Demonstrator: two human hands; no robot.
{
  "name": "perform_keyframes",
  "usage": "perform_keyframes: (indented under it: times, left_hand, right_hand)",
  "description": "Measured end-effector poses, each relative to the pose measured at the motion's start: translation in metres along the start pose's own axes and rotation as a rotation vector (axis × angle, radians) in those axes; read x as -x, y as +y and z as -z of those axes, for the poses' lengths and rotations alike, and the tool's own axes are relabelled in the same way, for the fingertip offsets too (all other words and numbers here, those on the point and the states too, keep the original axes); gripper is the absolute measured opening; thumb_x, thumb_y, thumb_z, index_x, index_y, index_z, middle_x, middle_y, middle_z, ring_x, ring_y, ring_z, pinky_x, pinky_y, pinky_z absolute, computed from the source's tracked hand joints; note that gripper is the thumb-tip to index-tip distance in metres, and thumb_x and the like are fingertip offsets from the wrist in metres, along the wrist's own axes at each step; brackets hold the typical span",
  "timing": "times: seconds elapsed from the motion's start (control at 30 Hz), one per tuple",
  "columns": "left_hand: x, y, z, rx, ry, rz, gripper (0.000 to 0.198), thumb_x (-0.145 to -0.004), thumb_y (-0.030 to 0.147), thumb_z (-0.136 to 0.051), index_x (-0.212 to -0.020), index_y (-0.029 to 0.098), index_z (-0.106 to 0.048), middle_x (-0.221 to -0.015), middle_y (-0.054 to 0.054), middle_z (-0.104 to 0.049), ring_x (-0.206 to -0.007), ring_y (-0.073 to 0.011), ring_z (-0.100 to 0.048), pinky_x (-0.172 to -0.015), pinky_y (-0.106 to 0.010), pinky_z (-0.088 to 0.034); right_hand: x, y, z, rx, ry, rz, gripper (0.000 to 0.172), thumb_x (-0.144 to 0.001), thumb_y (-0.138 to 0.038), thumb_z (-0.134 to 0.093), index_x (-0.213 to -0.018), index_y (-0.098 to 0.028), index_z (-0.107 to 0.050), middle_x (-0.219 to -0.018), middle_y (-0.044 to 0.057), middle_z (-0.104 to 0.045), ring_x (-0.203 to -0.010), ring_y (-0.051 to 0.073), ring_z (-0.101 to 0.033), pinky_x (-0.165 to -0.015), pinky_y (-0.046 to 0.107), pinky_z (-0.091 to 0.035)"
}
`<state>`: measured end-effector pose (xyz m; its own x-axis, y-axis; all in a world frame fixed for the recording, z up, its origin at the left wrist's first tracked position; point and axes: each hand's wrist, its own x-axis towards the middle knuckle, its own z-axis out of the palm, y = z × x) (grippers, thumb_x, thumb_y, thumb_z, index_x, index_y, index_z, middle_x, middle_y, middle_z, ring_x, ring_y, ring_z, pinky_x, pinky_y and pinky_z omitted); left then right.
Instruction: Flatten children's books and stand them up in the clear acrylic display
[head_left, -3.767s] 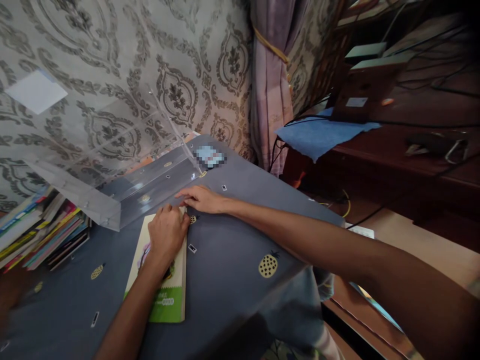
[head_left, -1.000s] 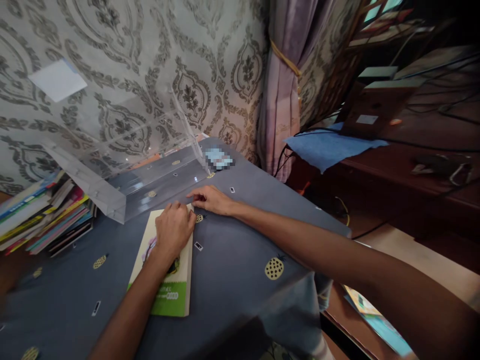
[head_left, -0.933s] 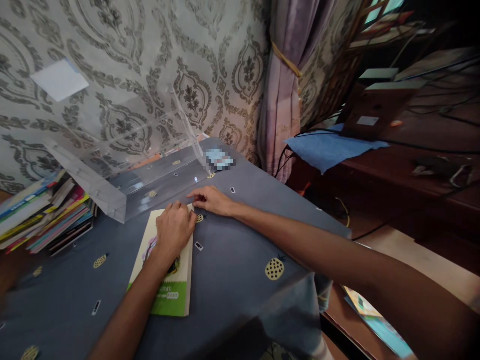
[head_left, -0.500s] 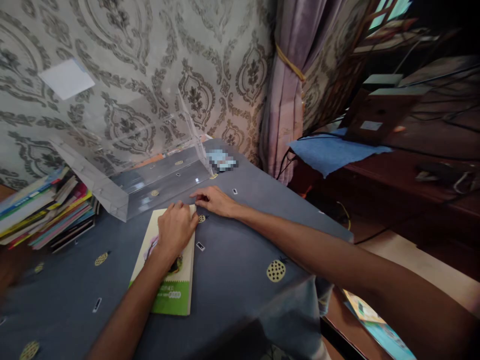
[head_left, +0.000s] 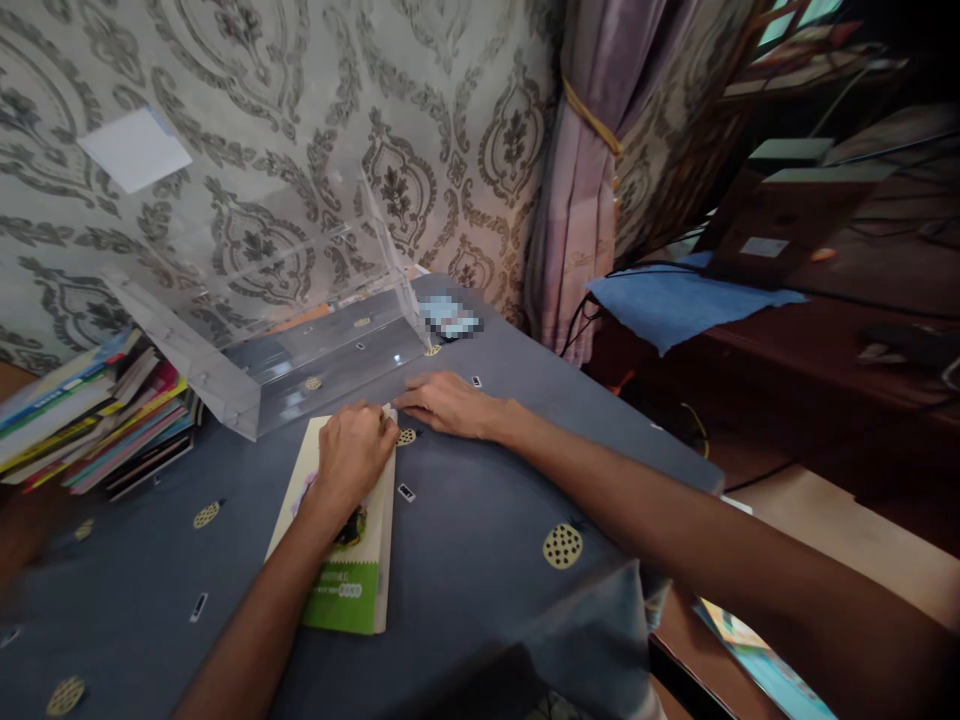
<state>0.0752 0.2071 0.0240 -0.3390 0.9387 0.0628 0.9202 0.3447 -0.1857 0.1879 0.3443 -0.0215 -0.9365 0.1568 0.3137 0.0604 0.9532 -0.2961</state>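
- Book, paperback, cream cover with a green lower band [head_left: 367, 545]: flat on the grey-blue tablecloth printed with pineapples [head_left: 465, 560], directly before the person, probably for easy reach of both hands.
- Left hand [head_left: 356, 445]: laid on the upper cover, fingers curled, thumb at the right edge; apparently steadying the book. Whether it grips or only presses, cannot tell.
- Right hand [head_left: 450, 402]: partly closed, fingertips at the book's upper right corner, seemingly to work at the page edges. Whether any page is pinched, cannot tell.
- Stand, clear plastic, angular [head_left: 232, 395]: beyond the book, between it and the wall.
- Stack, multicoloured books [head_left: 97, 415]: just left of the stand, apparently kept aside.
- Changes since half a second ago: right hand closer to the corner, fingers straighter; page edges there look slightly parted.
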Motion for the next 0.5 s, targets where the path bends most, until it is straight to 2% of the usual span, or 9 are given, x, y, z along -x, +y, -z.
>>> perform_keyframes:
  times: [0.13, 0.3, 0.5]
  left_hand:
    - [0.0, -0.001, 0.002, 0.019, -0.006, -0.008, 0.033, -0.095, 0.028, -0.043, -0.085, 0.018, -0.073, -0.095, -0.01, -0.073, -0.093, -0.0259, -0.068, -0.072, -0.033, -0.043]
    - [0.0, -0.001, 0.005, 0.026, -0.011, -0.015, 0.034, -0.096, 0.029, -0.042, -0.085, 0.018, -0.073, -0.095, -0.01, -0.074, -0.091, -0.0249, -0.068, -0.072, -0.033, -0.044]
    - [0.003, 0.002, 0.0, 0.013, 0.012, -0.015, 0.032, -0.095, 0.03, -0.045, -0.086, 0.018, -0.073, -0.098, -0.011, -0.071, -0.097, -0.0262, -0.066, -0.076, -0.034, -0.047]
  right_hand:
    - [0.003, -0.003, -0.002, 0.109, -0.018, 0.069, 0.022, -0.1, -0.018, -0.051, -0.108, -0.017, -0.071, -0.093, 0.008, -0.066, -0.091, 0.021, -0.058, -0.076, 0.031, -0.042]
    - [0.01, 0.0, -0.005, 0.107, 0.0, 0.139, 0.024, -0.1, -0.018, -0.049, -0.111, -0.016, -0.071, -0.101, 0.01, -0.066, -0.096, 0.022, -0.056, -0.079, 0.032, -0.044]
    - [0.012, 0.001, -0.005, 0.086, 0.004, 0.117, 0.018, -0.094, -0.011, -0.055, -0.103, -0.012, -0.071, -0.1, 0.011, -0.066, -0.096, 0.023, -0.057, -0.085, 0.035, -0.046]
